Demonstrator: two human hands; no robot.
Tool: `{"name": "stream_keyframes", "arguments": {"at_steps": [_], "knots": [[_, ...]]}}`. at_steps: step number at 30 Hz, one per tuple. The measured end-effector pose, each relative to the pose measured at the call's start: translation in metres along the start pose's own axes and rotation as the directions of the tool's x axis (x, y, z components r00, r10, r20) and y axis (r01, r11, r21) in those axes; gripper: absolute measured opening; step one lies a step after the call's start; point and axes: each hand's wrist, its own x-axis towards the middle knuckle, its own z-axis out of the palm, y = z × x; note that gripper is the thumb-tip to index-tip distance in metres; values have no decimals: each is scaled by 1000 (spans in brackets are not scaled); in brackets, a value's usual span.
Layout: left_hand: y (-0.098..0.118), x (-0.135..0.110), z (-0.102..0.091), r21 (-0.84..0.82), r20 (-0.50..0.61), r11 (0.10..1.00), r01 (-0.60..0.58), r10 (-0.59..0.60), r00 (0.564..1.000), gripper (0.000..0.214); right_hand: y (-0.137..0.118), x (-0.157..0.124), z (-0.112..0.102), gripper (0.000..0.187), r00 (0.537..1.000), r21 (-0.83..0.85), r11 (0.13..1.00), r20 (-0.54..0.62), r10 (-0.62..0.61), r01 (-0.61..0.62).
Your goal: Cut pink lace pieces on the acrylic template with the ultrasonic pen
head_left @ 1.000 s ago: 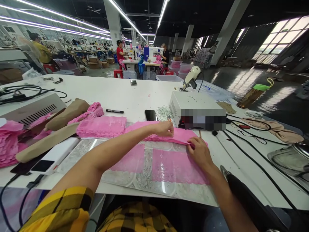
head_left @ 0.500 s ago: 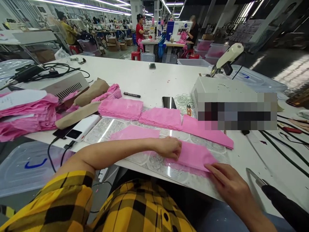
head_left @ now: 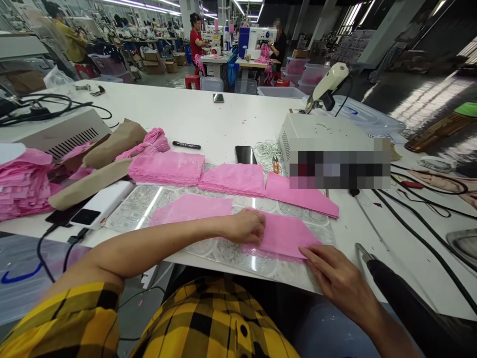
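Note:
A pink lace fabric piece [head_left: 285, 236] lies on a clear patterned mat [head_left: 149, 209] at the table's near edge. My left hand [head_left: 246, 226] rests on its left end with fingers curled and pressed down. My right hand [head_left: 335, 276] lies flat, fingers stretched, with the fingertips on the piece's near right corner. A second pink piece [head_left: 192, 209] lies flat to the left under my forearm. Behind them sit two stacks of pink lace [head_left: 167, 168] [head_left: 233, 179] and a flat pink piece [head_left: 301, 195].
A white machine box [head_left: 320, 136] with a cream hand tool [head_left: 328, 84] stands at the right. A phone [head_left: 245, 155], small snips [head_left: 275, 164], a black marker [head_left: 186, 145], a white power bank [head_left: 95, 205], brown paper wraps [head_left: 112, 144] and cables [head_left: 410, 214] lie around. Other people work at far tables.
Both hands drew a pink piece from the back of the mat toward the near edge and laid it flat; the view also tilted down and shifted slightly.

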Motion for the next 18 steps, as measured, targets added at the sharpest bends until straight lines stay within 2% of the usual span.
{"name": "stream_keyframes", "arguments": {"at_steps": [8, 18], "knots": [[1, 2, -1, -45, 23, 998, 38, -37, 999, 12, -1, 2, -7, 32, 998, 17, 1000, 57, 5, -6], [-1, 2, -1, -57, 21, 997, 46, -45, 999, 12, 1, 2, -4, 33, 999, 48, 999, 35, 23, -25]]}}
